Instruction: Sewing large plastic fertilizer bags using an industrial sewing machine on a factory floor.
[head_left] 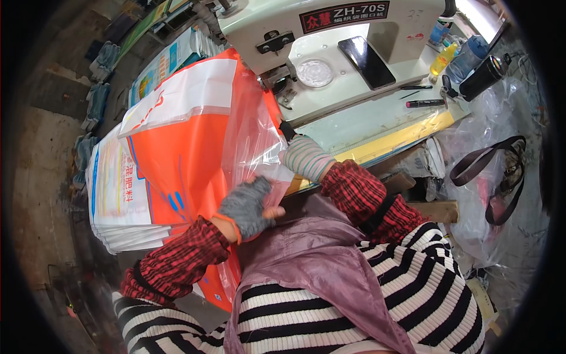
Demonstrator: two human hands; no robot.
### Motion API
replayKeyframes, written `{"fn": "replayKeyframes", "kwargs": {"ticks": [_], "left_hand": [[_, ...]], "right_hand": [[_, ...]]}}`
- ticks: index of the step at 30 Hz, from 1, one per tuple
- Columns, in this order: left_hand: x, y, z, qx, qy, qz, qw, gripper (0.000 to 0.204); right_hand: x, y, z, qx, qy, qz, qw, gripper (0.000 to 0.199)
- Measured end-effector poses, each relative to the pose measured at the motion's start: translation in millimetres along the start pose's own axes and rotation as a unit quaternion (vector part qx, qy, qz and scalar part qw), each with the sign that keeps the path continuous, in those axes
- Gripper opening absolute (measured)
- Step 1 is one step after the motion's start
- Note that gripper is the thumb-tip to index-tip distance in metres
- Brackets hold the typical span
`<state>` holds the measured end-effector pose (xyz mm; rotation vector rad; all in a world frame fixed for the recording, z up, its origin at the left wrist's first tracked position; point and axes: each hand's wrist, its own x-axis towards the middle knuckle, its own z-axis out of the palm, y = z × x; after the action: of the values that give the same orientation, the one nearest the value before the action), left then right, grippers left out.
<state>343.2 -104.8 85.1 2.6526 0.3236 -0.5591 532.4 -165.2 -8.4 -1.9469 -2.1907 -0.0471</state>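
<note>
A large orange and white woven sack with a clear plastic liner lies slanted at the left, its upper edge against the sewing machine. My left hand, in a grey glove with bare fingertips, rests on the liner's lower part, thumb held away from the fingers. By the machine's needle end, my right hand in a striped glove pinches the sack's right edge. Its fingertips look black and are partly hidden by the sack.
White printed sacks are stacked beneath and behind at the left. On the machine bed lie a phone and a marker. A yellow bottle and a black flask stand at the right, above a hanging dark strap.
</note>
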Motion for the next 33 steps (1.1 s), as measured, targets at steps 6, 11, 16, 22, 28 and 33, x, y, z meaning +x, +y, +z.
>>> {"fn": "replayKeyframes", "kwargs": {"ticks": [6,11,16,22,28,33], "left_hand": [[-10,4,2,0.049,0.004,-0.032,0.998,0.029],[-13,-5,-14,0.151,0.192,0.132,0.961,0.019],[-21,-2,20,0.12,0.092,0.059,0.987,0.015],[-25,-14,-30,0.209,0.129,0.029,0.969,0.022],[-24,32,-38,0.228,0.188,0.275,0.915,0.014],[-52,26,-57,0.21,0.018,0.1,0.972,0.021]], "right_hand": [[-1,-4,-1,-0.025,0.002,-0.042,0.999,0.006],[-6,-9,-2,-0.03,0.014,-0.02,0.999,0.007],[-8,-13,0,-0.046,0.014,-0.018,0.999,0.006],[-2,-17,-4,-0.015,-0.024,-0.005,1.0,0.011],[-4,-18,8,-0.032,-0.002,-0.017,0.999,0.006],[-7,-22,-7,-0.036,-0.01,0.015,0.999,0.011]]}}
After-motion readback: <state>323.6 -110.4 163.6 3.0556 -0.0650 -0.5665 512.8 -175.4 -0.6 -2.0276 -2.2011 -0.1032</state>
